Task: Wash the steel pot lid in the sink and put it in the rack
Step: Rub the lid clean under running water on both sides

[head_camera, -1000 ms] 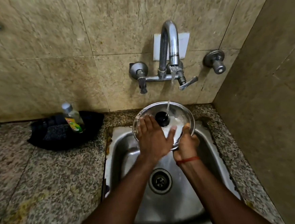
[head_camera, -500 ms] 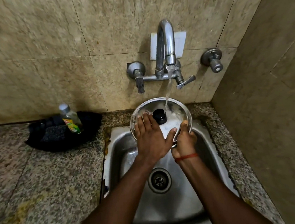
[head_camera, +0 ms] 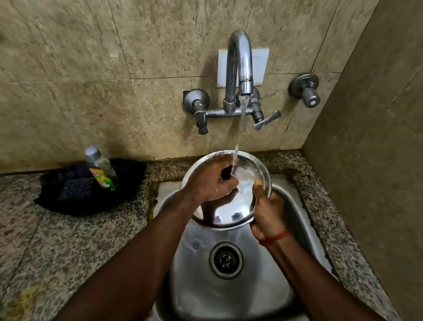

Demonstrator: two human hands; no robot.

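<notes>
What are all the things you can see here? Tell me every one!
lid: one, shiny steel, held over the sink under running water
sink: one, steel, set in the counter
drain: one, steel, sink bottom
tap: one, steel, on the wall, water flowing
knob: one, steel, wall right of the tap
bottle: one, clear with a green-yellow label, on the cloth
cloth: one, black, counter left of the sink
counter: one, speckled granite
left hand: on the lid's top
right hand: grips the lid's rim, red thread on the wrist
</notes>
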